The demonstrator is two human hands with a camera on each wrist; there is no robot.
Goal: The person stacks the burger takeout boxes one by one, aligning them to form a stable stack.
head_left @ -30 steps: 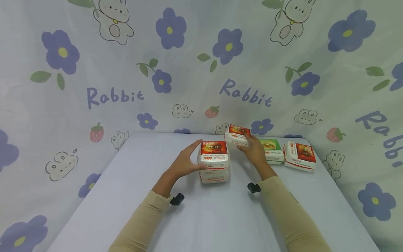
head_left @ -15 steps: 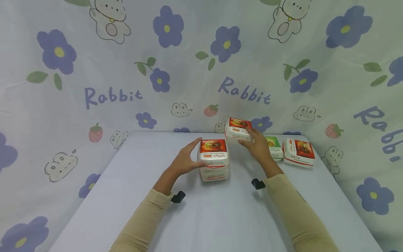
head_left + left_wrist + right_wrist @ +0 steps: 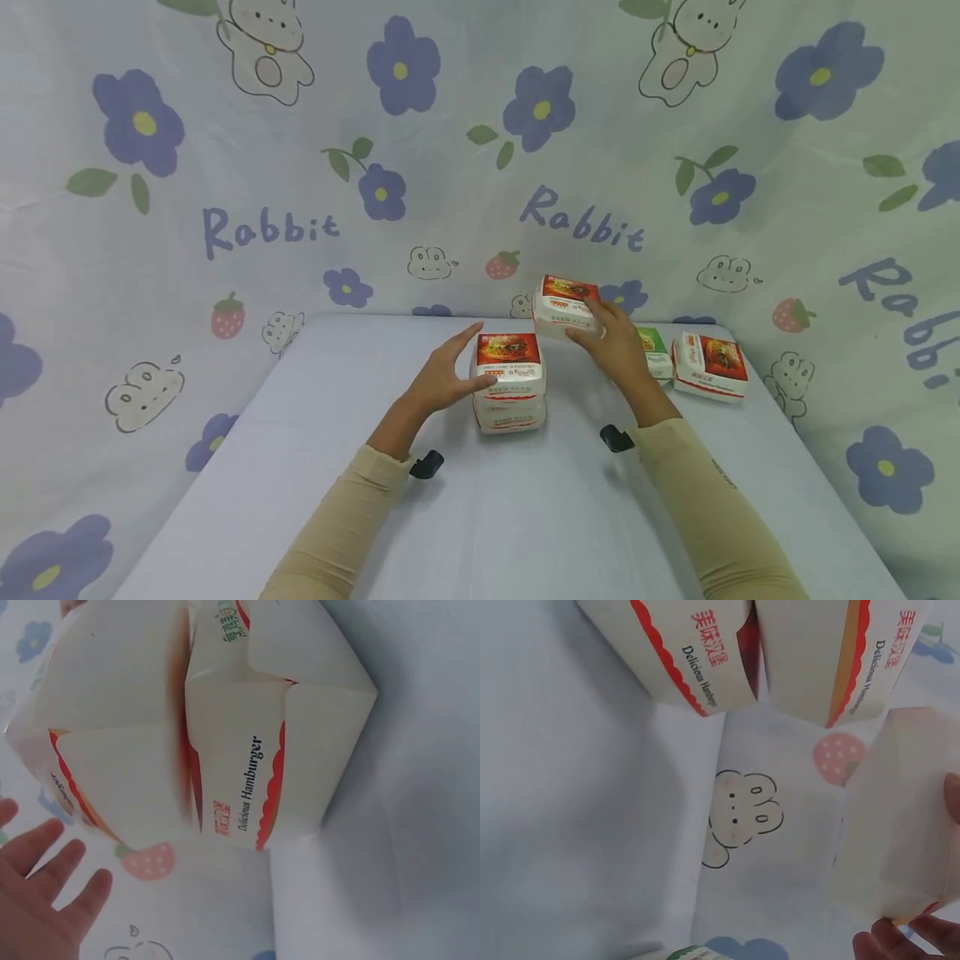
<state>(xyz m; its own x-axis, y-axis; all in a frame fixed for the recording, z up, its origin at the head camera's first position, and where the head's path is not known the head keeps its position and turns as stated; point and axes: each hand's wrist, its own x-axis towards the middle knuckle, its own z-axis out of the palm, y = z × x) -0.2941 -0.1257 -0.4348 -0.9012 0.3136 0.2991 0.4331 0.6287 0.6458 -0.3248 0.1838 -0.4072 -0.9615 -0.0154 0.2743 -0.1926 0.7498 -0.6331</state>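
Observation:
Two white hamburger boxes stand stacked on the table; the upper box (image 3: 510, 377) has a red top with a burger picture, and the lower box (image 3: 510, 417) is directly beneath it. My left hand (image 3: 438, 383) is at the left of this stack, thumb in front of the upper box. In the left wrist view its fingers (image 3: 56, 874) are spread and apart from the cardboard. Up behind and right of the stack, my right hand (image 3: 622, 348) grips another red-topped hamburger box (image 3: 561, 315) by its right side, held off the table. The right wrist view shows that box's pale underside (image 3: 900, 825).
A green-topped hamburger box (image 3: 657, 357) lies right of my right hand, partly hidden by it. Farther right sits a red-topped box (image 3: 708, 368), turned slightly. A patterned curtain (image 3: 450, 167) hangs behind the white table (image 3: 480, 517).
My right hand has raised its hamburger box a little, uncovering less of the green-topped one. The left hand stays by the stack, its thumb slightly higher.

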